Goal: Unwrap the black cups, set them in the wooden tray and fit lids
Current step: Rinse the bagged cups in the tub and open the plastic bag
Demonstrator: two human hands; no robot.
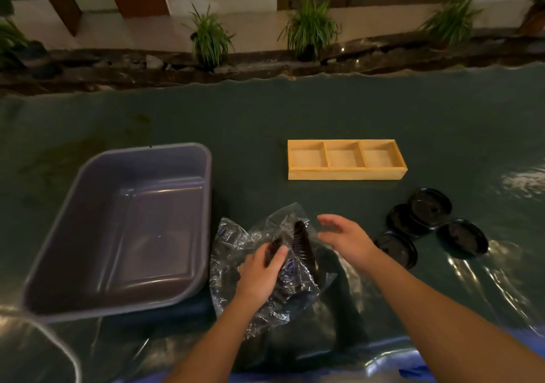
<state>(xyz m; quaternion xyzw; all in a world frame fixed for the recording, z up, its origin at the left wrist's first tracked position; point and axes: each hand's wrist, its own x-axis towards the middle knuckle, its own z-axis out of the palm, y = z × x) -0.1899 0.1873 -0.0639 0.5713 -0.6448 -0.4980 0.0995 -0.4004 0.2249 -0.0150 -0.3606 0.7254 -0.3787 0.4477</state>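
Early stage: my left hand (261, 269) grips wrapped black cups (300, 242) in plastic wrap (236, 235); right hand (343, 236) open beside. Wooden tray (346, 173) empty, lids (430, 207) unfitted on surface.

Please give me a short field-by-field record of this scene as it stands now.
cups: black cups still inside the clear plastic wrap
left hand: left hand grips a wrapped cup
right hand: right hand open, fingers spread beside the wrap
tray: wooden tray, three compartments, all empty
lids: four black lids loose on the table, right of the wrap
bin: grey bin at left, empty
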